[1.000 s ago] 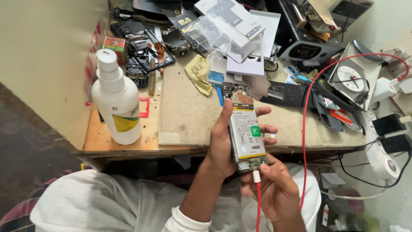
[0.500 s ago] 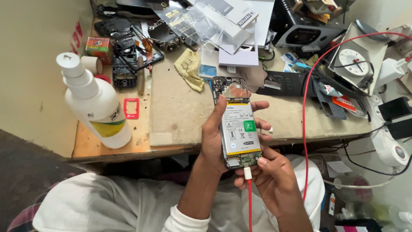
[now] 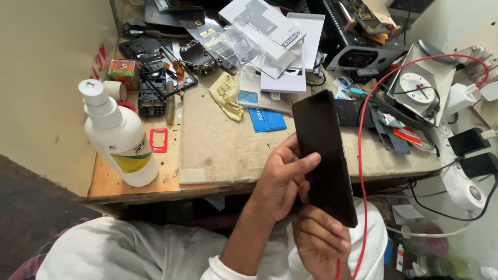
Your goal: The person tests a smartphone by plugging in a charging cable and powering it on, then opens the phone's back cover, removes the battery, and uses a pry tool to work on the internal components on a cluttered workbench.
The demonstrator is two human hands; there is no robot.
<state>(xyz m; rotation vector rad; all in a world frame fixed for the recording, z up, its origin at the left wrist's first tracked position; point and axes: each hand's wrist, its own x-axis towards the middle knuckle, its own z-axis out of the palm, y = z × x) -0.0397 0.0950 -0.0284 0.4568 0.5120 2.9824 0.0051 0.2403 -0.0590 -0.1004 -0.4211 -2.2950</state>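
Observation:
I hold a black phone (image 3: pixel 324 155) upright over the table's front edge, its dark glass side facing me. My left hand (image 3: pixel 280 181) grips its left edge, thumb lying across the glass. My right hand (image 3: pixel 319 243) holds the phone's lower end from below. A red cable (image 3: pixel 361 171) runs from beside my right hand up past the phone's right edge toward the plugs at the right. Where the cable meets the phone is hidden.
A white squeeze bottle (image 3: pixel 119 140) stands at the wooden table's (image 3: pixel 218 150) front left. Phone parts, a yellow cloth (image 3: pixel 225 93), a blue card (image 3: pixel 267 119), plastic packets and white boxes lie at the back. A dial gauge (image 3: pixel 417 85) and chargers sit at the right.
The phone has been turned over: its open back with the battery faced me before, now the dark glass side does. My view has shifted closer to the table.

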